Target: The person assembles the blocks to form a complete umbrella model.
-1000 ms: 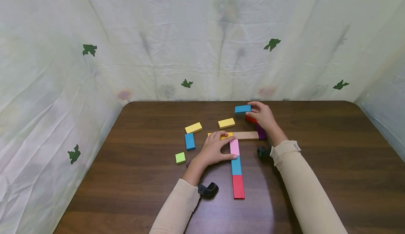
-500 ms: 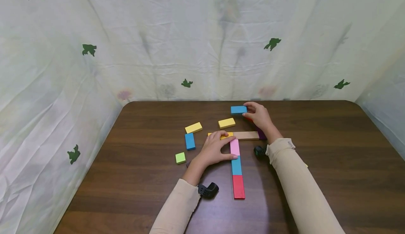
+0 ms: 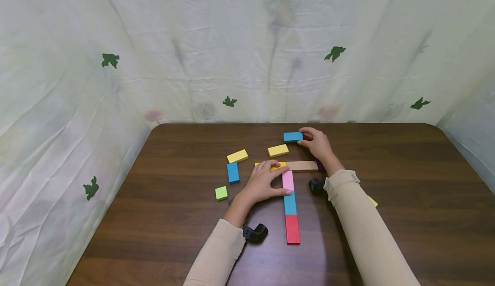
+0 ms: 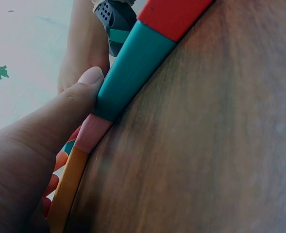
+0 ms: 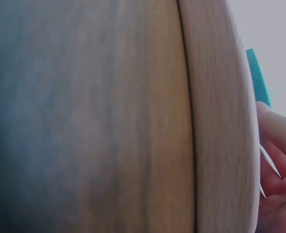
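Note:
My right hand (image 3: 320,146) pinches a blue wooden block (image 3: 292,137) by its right end, thumb in front and fingers behind, near the table's far edge. A red block (image 3: 307,139) shows partly behind those fingers. In the right wrist view the pinched block appears as a teal sliver (image 5: 258,77) past the fingertips. My left hand (image 3: 260,185) rests with fingers spread along a line of blocks: its thumb touches the side of the light-blue block (image 4: 133,68), and its fingers lie over the orange block (image 4: 67,187). A pink block (image 4: 93,133) sits between those two.
A red block (image 3: 292,229) ends the line nearest me. A beige block (image 3: 301,166) joins orange to a dark purple block (image 3: 320,166). Loose on the table lie two yellow blocks (image 3: 237,156), a blue block (image 3: 233,173) and a green block (image 3: 221,193). Another yellow piece (image 3: 373,201) peeks past my right sleeve.
My right hand has shifted slightly left with the blue block, then a little back toward me, covering more of the red block. The left hand stays in place.

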The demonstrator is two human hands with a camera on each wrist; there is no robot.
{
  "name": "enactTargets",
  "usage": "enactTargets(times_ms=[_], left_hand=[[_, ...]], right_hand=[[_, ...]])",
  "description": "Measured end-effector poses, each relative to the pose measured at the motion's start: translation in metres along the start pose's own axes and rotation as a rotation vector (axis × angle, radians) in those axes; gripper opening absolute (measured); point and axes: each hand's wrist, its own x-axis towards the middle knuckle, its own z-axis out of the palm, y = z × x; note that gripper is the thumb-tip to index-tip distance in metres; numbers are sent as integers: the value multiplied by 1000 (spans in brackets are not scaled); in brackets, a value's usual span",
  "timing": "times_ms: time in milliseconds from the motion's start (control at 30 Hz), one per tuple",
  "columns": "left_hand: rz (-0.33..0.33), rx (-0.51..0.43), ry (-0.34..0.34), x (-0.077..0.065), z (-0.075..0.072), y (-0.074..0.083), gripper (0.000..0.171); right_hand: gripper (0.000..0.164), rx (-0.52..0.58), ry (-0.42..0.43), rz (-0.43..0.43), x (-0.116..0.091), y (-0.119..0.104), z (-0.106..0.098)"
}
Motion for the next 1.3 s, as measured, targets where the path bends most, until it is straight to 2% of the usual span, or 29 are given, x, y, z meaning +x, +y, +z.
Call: enactTargets(times_ms=[467,800,1033,1300], left_hand=[[-26,-6,-27,0,-2,2,73],[-16,-7,-16,0,-1,1,72],[-6,1,-8,0,-1,1,72],[-1,7,-7,0,-2,1,71]], right_hand=[[37,-67,4,14,0,-2,2],[39,-126,-40,37,2,-1,4],[38,-163,-55,23,3,0,3],[36,-162,-59,33,2,-1,3]])
